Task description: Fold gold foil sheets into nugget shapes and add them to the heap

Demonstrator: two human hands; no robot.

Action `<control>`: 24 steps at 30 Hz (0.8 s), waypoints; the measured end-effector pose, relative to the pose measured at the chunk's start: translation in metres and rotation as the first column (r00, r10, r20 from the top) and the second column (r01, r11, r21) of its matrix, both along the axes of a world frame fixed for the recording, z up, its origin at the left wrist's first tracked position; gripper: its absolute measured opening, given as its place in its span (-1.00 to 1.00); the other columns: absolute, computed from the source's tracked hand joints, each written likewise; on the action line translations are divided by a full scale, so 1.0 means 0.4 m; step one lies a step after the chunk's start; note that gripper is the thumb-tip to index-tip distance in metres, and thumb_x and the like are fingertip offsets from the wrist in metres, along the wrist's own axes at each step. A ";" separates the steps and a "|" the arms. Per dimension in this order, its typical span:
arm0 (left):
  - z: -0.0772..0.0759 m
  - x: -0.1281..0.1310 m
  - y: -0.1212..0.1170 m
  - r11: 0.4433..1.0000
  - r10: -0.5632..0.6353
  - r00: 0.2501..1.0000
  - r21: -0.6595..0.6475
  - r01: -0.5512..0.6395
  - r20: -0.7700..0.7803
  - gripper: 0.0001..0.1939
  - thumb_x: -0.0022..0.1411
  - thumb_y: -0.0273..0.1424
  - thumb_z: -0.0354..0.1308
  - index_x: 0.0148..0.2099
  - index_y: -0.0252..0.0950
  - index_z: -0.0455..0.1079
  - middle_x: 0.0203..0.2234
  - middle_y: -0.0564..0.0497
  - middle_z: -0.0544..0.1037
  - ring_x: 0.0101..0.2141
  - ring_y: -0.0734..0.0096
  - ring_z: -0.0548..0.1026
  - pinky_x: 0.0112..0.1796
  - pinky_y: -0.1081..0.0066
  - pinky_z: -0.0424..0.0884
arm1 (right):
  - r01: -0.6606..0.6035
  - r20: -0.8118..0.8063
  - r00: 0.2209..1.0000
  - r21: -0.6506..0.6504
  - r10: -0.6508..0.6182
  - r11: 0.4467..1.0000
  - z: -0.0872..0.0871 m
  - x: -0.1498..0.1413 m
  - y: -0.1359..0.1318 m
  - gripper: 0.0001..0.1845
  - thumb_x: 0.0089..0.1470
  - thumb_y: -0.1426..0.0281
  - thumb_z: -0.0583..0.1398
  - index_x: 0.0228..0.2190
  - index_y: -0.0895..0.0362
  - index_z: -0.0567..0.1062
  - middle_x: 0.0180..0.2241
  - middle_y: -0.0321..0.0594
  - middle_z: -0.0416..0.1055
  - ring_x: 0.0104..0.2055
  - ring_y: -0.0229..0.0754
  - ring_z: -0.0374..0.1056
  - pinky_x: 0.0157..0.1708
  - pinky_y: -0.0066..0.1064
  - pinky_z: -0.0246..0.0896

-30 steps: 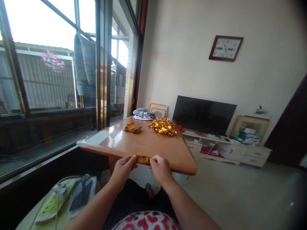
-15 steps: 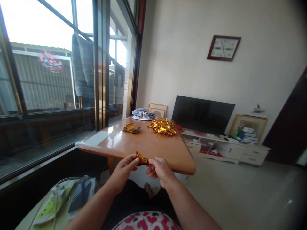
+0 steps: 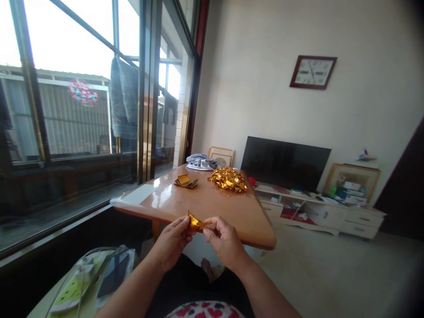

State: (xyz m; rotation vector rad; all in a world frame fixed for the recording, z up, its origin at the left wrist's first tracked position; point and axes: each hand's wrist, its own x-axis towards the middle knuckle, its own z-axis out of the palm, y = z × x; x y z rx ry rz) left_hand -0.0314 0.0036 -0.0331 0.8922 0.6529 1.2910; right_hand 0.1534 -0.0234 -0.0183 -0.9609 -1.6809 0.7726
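A small piece of folded gold foil paper is held between my two hands, just in front of the table's near edge. My left hand pinches its left end between thumb and fingers. The right end is gripped by the thumb and fingertips of my right hand. Farther back on the brown table lies a small stack of gold paper sheets. To the right of that stack is a heap of shiny folded gold foil pieces.
Folded cloth lies at the table's far end. A phone and a yellow-green patterned item rest on a surface at lower left. A television stands on a white cabinet; glass windows run along the left.
The foil piece has turned and its left part now stands up more widely. My right hand's fingers have shifted on its right end. The whole view has swung slightly left and up.
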 end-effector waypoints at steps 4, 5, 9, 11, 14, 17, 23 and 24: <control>0.004 -0.002 -0.003 0.999 -0.037 0.999 -0.032 0.038 0.035 -0.70 0.14 -0.27 0.41 -0.13 -0.32 0.54 -0.36 -0.02 0.59 -0.42 0.47 0.51 -0.42 0.52 0.37 | 0.049 0.103 0.993 0.133 -0.063 0.990 0.011 -0.005 -0.009 -0.84 0.21 0.34 0.18 -0.19 0.08 0.52 -0.39 -0.29 0.55 -0.38 -0.22 0.44 -0.35 -0.46 0.30; 0.004 -0.002 -0.004 0.998 -0.052 0.998 -0.033 0.054 0.041 -0.71 0.15 -0.28 0.40 -0.12 -0.32 0.54 -0.35 -0.02 0.58 -0.41 0.48 0.51 -0.41 0.53 0.36 | 0.051 0.124 0.990 0.170 -0.073 0.984 0.015 -0.006 -0.012 -0.86 0.21 0.36 0.18 -0.20 0.08 0.52 -0.36 -0.28 0.56 -0.35 -0.22 0.45 -0.33 -0.46 0.31; 0.009 0.000 -0.012 0.992 -0.128 0.990 0.004 0.128 0.064 -0.74 0.22 -0.28 0.35 -0.08 -0.29 0.56 -0.28 0.00 0.58 -0.36 0.50 0.49 -0.36 0.55 0.36 | 0.050 0.191 0.975 0.302 -0.112 0.952 0.032 -0.010 -0.028 -0.86 0.20 0.43 0.18 -0.20 0.06 0.53 -0.31 -0.25 0.56 -0.28 -0.21 0.47 -0.24 -0.45 0.32; 0.014 0.003 -0.017 0.989 -0.142 0.987 0.044 0.139 0.077 -0.75 0.24 -0.27 0.34 -0.08 -0.27 0.56 -0.26 -0.01 0.58 -0.34 0.48 0.49 -0.34 0.53 0.37 | 0.040 0.224 0.966 0.350 -0.126 0.936 0.040 -0.014 -0.038 -0.85 0.20 0.43 0.20 -0.18 0.05 0.52 -0.30 -0.25 0.55 -0.27 -0.20 0.47 -0.23 -0.44 0.32; 0.025 0.010 -0.025 0.989 -0.138 0.986 0.070 0.132 0.092 -0.75 0.24 -0.25 0.33 -0.08 -0.26 0.57 -0.25 -0.03 0.59 -0.31 0.44 0.49 -0.30 0.50 0.38 | 0.034 0.258 0.954 0.417 -0.154 0.908 0.048 -0.019 -0.048 -0.87 0.21 0.44 0.20 -0.19 0.04 0.51 -0.30 -0.23 0.55 -0.26 -0.19 0.47 -0.21 -0.42 0.32; 0.033 0.016 -0.032 0.990 -0.124 0.989 0.080 0.118 0.076 -0.73 0.24 -0.22 0.33 -0.08 -0.25 0.57 -0.26 -0.03 0.58 -0.34 0.43 0.47 -0.31 0.49 0.37 | 0.052 0.273 0.940 0.476 -0.204 0.878 0.050 -0.021 -0.051 -0.89 0.22 0.46 0.19 -0.23 0.03 0.50 -0.30 -0.22 0.55 -0.25 -0.17 0.47 -0.19 -0.39 0.32; 0.039 0.026 -0.044 0.990 -0.120 0.985 0.087 0.110 0.123 -0.75 0.22 -0.27 0.35 -0.08 -0.26 0.57 -0.29 -0.01 0.56 -0.37 0.49 0.44 -0.30 0.50 0.36 | 0.078 0.255 0.934 0.535 -0.249 0.841 0.050 -0.020 -0.048 -0.86 0.23 0.50 0.16 -0.24 0.02 0.48 -0.33 -0.23 0.53 -0.27 -0.17 0.45 -0.21 -0.38 0.30; 0.040 0.027 -0.045 0.991 -0.118 0.984 0.080 0.108 0.134 -0.75 0.21 -0.29 0.36 -0.09 -0.27 0.57 -0.30 0.00 0.55 -0.37 0.49 0.43 -0.30 0.50 0.36 | 0.078 0.251 0.936 0.538 -0.248 0.839 0.050 -0.020 -0.049 -0.86 0.24 0.50 0.16 -0.25 0.02 0.47 -0.33 -0.23 0.53 -0.28 -0.17 0.44 -0.21 -0.38 0.30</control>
